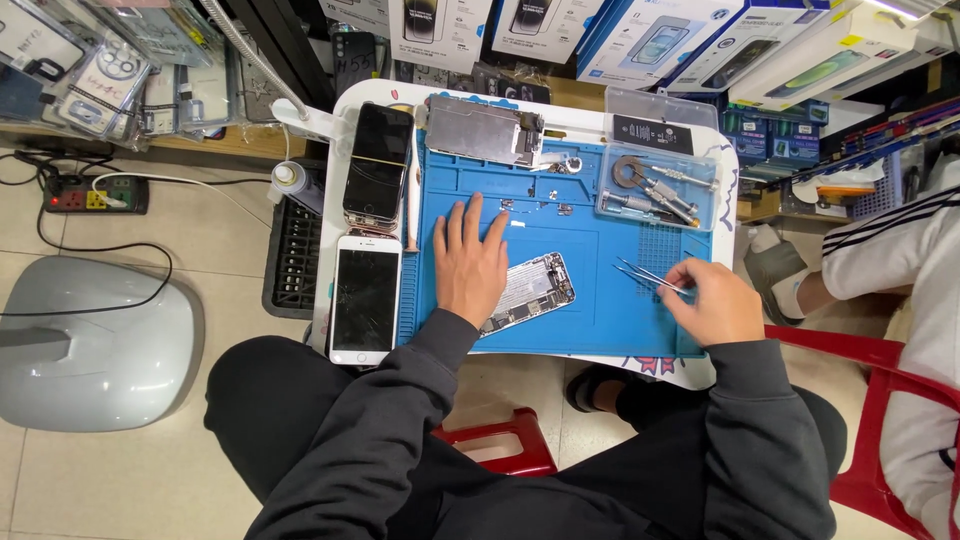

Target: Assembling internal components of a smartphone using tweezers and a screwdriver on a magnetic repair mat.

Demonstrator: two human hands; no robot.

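Silver opened phone chassis (530,292) lies on the blue silicone mat (600,320), partly under the flat, spread left hand (470,265); the right hand (715,300) pinches thin metal tweezers (648,276).

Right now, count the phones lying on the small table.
3: a dark phone at the left edge, a cracked white phone below it, and an opened phone beside the left hand. Boxes behind may hide more.

Pale tiled floor (130,480), small white table (722,160), red plastic chair (880,420), red stool (505,445), stacked boxes (700,40) behind.
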